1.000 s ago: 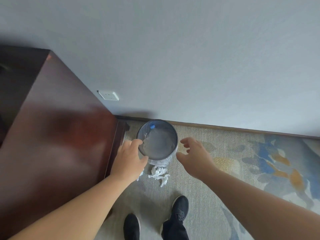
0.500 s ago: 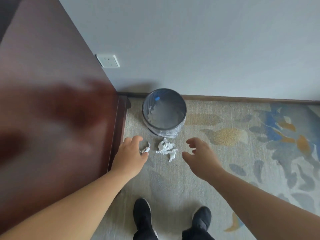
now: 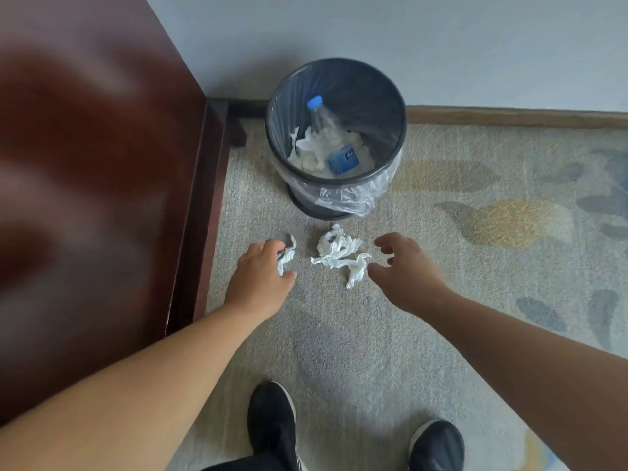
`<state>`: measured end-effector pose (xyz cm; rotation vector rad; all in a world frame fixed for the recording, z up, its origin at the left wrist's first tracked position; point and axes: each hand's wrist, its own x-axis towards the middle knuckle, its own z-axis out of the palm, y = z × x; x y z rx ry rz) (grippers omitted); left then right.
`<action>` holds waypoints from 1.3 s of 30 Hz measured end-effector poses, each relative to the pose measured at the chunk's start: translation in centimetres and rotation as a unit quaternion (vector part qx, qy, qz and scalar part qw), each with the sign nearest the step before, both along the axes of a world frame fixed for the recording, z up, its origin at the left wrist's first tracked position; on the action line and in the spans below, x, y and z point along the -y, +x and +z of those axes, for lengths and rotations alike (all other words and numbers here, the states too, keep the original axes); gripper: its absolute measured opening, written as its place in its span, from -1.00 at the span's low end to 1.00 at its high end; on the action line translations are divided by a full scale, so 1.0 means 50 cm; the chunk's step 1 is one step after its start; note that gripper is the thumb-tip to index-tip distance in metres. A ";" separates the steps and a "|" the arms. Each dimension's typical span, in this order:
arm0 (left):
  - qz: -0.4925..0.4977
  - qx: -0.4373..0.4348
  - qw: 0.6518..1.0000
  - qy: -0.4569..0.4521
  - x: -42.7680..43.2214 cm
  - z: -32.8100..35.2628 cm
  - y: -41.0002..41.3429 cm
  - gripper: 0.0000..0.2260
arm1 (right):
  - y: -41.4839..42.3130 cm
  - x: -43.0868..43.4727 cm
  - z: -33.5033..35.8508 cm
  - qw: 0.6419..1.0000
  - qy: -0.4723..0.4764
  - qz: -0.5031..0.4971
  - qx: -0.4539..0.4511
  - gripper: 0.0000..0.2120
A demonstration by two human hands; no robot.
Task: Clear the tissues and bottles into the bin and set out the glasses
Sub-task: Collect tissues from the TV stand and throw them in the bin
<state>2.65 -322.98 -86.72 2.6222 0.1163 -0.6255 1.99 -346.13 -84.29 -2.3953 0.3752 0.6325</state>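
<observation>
On the carpet (image 3: 339, 334), in front of a lined bin (image 3: 370, 96), a person's bare left grip (image 3: 261, 277) is curled round a small tissue (image 3: 287, 254), with the fingers over its top and the thumb at its lower end. We cannot tell whether the scrap has left the floor. The right grip (image 3: 406, 270) hangs released, its fingers spread and bent, just beside a larger tissue wad (image 3: 336, 254), and it holds nothing.

Both scraps lie just in front of the bin, which stands at the wall beside a dark wooden cabinet (image 3: 102, 164). The bin already holds 1 clear bottle (image 3: 334, 141) with a blue cap, leaning on a heap of binned tissues (image 3: 311, 153). We see no glasses.

We judge the paper nearly weightless, soft and easy to crush. It should neither slip nor break, though a thin tail could tear away. The larger wad straggles (1 loose tail points toward the right grip), so we would gather it at its thick middle, not by an end. Paper this light may drift, so we would let it go low over the bin's rim.
</observation>
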 end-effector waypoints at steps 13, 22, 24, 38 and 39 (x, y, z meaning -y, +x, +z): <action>-0.051 -0.011 0.994 0.093 -0.021 -0.316 0.047 -0.45 | 0.008 0.002 -0.264 1.000 0.012 0.019 0.016 -0.57; -0.093 -0.034 0.987 0.129 -0.002 -0.386 0.046 -0.37 | 0.004 0.024 -0.303 0.999 0.021 0.032 0.031 -0.59; -0.102 -0.018 0.983 0.152 -0.002 -0.390 0.050 -0.39 | 0.007 0.027 -0.304 0.999 0.023 0.034 0.035 -0.59; 0.030 0.033 0.999 -0.006 0.023 -0.326 0.096 -0.76 | 0.038 0.042 -0.253 0.997 0.024 0.050 0.060 -0.59; 0.037 0.033 0.998 -0.033 0.028 -0.318 0.097 -0.71 | 0.040 0.045 -0.249 0.997 0.020 0.052 0.061 -0.59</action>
